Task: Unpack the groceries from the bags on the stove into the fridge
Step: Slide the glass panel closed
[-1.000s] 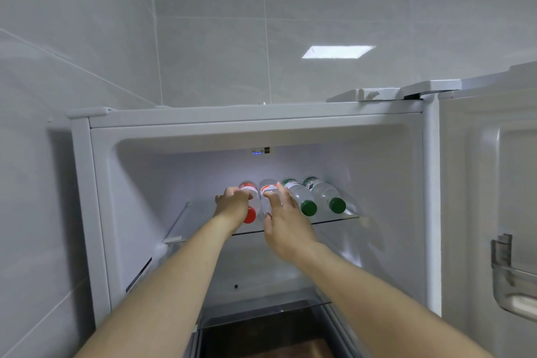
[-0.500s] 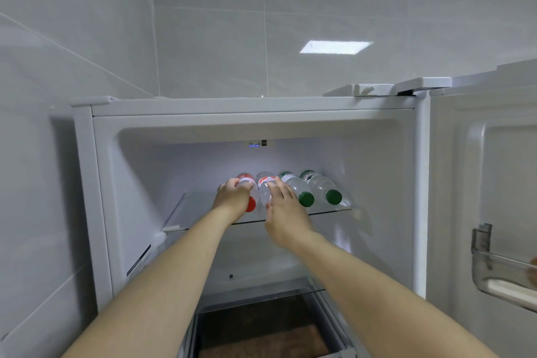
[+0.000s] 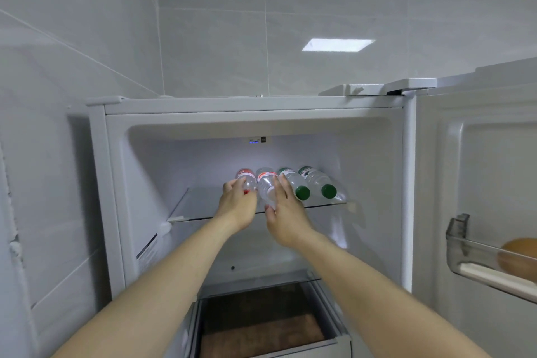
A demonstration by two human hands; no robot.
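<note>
Centrally, on the fridge's glass shelf (image 3: 200, 206), four bottles lie side by side, likely so they fit. Left hand (image 3: 236, 206) curls round the red-capped bottle (image 3: 247, 180); right hand (image 3: 286, 216), fingers loosely extended, steadies the second bottle (image 3: 266, 186) against the green-capped bottles (image 3: 302, 190).

Four bottles (image 3: 286, 184) flat on fridge shelf (image 3: 197, 203)

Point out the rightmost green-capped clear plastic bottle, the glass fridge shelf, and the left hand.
Rightmost green-capped clear plastic bottle (image 3: 328, 191), head view, on its cap.
Glass fridge shelf (image 3: 200, 203), head view, on its bare left part.
Left hand (image 3: 236, 206), head view, on its back.
</note>
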